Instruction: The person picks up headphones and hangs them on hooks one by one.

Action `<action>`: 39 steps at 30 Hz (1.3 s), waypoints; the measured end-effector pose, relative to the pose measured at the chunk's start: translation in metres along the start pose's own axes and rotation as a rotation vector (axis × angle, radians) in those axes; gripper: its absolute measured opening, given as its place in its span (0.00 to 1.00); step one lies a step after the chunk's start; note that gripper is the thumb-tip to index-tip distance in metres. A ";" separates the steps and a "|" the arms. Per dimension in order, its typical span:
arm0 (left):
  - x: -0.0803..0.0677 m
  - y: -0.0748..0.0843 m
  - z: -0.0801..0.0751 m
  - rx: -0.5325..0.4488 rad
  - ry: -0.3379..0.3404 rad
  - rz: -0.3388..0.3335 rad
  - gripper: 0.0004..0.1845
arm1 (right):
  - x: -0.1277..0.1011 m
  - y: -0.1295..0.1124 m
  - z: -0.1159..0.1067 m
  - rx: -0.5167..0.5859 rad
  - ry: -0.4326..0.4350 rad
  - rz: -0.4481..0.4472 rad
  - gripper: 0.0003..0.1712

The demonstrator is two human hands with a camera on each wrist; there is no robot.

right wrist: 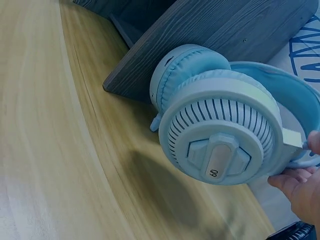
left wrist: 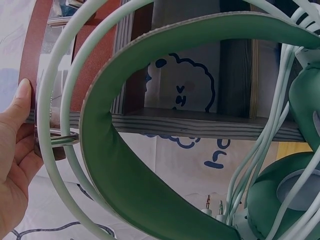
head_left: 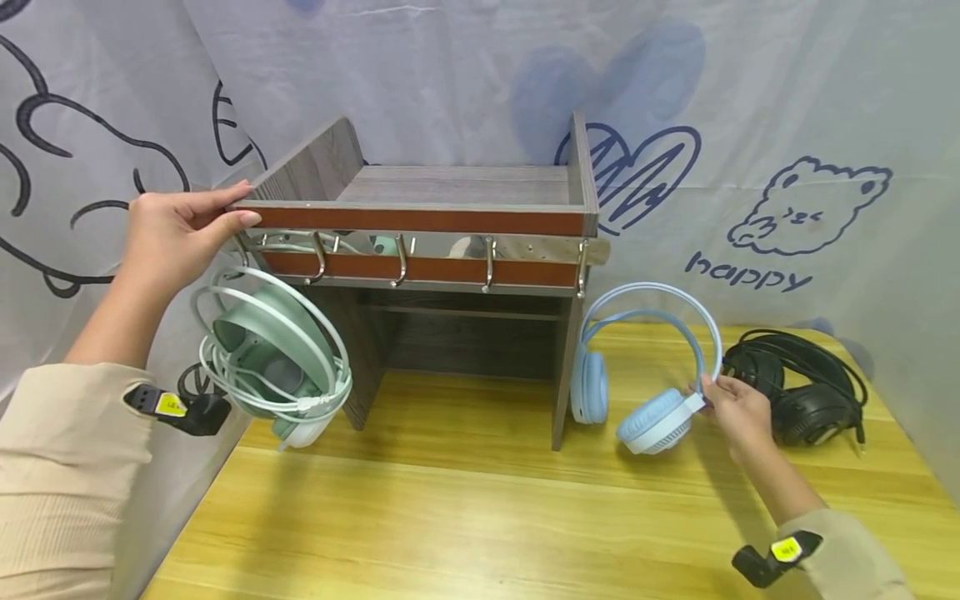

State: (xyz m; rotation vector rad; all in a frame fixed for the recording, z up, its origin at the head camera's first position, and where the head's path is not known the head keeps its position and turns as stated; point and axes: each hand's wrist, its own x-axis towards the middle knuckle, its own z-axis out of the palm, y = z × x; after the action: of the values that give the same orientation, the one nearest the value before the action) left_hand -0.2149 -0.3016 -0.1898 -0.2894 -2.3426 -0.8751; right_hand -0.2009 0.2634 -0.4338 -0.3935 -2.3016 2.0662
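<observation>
My left hand (head_left: 180, 237) grips the front left corner of a grey wooden shelf (head_left: 420, 218), thumb in front and fingers over the top edge. Just below it, mint-green headphones (head_left: 288, 333) with a coiled white cable hang from the leftmost hook; in the left wrist view their padded headband (left wrist: 97, 107) fills the foreground. My right hand (head_left: 738, 412) pinches light-blue headphones (head_left: 656, 421) where the band meets one ear cup. They are held beside the shelf's right panel, headband up. In the right wrist view, that ear cup (right wrist: 220, 140) is above its shadow on the table.
Black headphones (head_left: 813, 412) lie on the yellow wooden table (head_left: 480, 517), right behind my right hand. Several metal hooks, including a middle one (head_left: 488, 267), line the shelf's front rail. A printed cloth (head_left: 465, 83) hangs behind.
</observation>
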 end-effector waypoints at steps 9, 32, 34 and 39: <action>-0.001 -0.001 0.001 -0.014 0.016 0.018 0.19 | 0.021 0.039 -0.017 0.076 -0.024 -0.129 0.32; 0.000 0.000 0.001 0.001 0.021 0.024 0.19 | 0.020 0.078 -0.033 0.069 -0.046 -0.249 0.28; 0.000 0.000 0.001 0.015 0.019 0.017 0.19 | 0.030 0.094 -0.039 0.092 -0.030 -0.254 0.28; 0.000 -0.002 0.000 0.029 0.014 -0.006 0.19 | 0.037 0.111 -0.045 0.118 -0.008 -0.279 0.28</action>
State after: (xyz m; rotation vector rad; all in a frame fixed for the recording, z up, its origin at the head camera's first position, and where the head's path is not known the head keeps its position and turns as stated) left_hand -0.2153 -0.3026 -0.1912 -0.2635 -2.3424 -0.8428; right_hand -0.2097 0.3245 -0.5433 -0.0561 -2.0840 2.0512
